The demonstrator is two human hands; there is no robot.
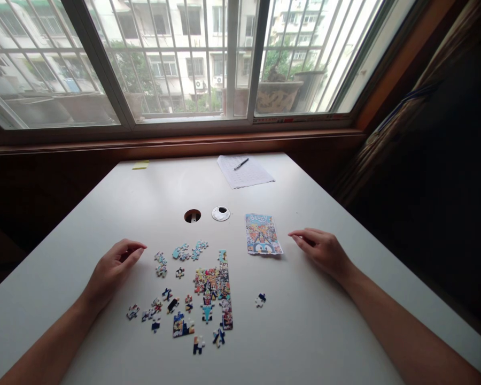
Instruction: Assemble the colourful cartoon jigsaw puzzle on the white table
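On the white table my left hand (118, 263) rests to the left of the loose puzzle pieces, fingers loosely curved, with nothing seen in it. My right hand (319, 250) lies just right of the picture card (263, 235), its fingers a little apart and apparently bare. Between the hands is a partly joined jigsaw puzzle (224, 283) with a straight right edge. A smaller joined section (180, 326) sits at its lower left. Loose pieces (180, 251) are scattered above and left of it. A single piece (260, 300) lies apart on the right.
Toward the back of the table (172, 187) lie a sheet of paper (248, 175) with a pen (241, 164) on it and a yellow note (140, 164). A round hole (192, 216) and a silver grommet (220, 213) are in the tabletop. A barred window stands behind.
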